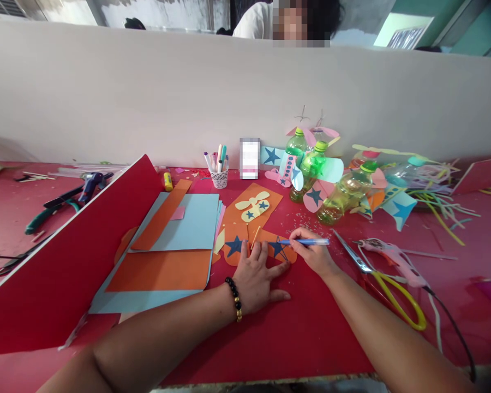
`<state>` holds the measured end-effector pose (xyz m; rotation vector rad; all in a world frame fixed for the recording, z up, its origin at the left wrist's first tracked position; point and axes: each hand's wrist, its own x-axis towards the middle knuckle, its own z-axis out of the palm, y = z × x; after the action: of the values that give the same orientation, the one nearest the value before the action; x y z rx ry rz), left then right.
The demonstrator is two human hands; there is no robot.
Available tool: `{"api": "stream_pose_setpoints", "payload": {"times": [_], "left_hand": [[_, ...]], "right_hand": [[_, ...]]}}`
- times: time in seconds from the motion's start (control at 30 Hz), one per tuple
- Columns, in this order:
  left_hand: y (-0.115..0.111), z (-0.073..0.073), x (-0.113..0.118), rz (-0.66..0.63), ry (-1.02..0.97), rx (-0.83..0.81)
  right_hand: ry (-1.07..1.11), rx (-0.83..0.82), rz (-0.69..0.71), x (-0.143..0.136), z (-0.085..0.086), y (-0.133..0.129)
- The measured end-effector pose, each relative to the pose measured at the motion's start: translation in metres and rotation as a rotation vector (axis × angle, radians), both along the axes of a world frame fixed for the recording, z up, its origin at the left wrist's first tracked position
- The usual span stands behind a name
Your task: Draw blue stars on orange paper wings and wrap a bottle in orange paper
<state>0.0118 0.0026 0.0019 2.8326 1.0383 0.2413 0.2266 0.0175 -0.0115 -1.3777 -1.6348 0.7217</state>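
My right hand [311,252] is closed around a blue marker pen [313,242], its tip at a partly filled dark blue star [277,249]. That star is on an orange paper cutout [249,240] with rounded ends, which also bears a filled blue star at its left. My left hand [259,275] lies flat, fingers spread, pressing on the cutout's lower edge. Just behind is an orange sheet [272,196] with pale yellow cutouts [255,212] marked with small blue stars. Scissors [372,270] with yellow handles lie right of my right hand.
Stacked blue and orange paper [159,270] lies on the left beside a red divider [77,273]. A cup of markers [219,177] stands at the back. Decorated plastic bottles [346,191] and a pink glue gun [396,259] are at right. A person [256,22] is beyond the white partition [147,98].
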Motion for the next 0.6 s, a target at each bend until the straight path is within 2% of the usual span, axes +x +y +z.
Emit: {"api": "stream_pose_setpoints", "payload": {"times": [0.6], "left_hand": [[0.0002,-0.0005,0.0006,0.001,0.01,-0.012]], "right_hand": [[0.012,-0.013,-0.074,0.0015,-0.0085,0.0037]]}}
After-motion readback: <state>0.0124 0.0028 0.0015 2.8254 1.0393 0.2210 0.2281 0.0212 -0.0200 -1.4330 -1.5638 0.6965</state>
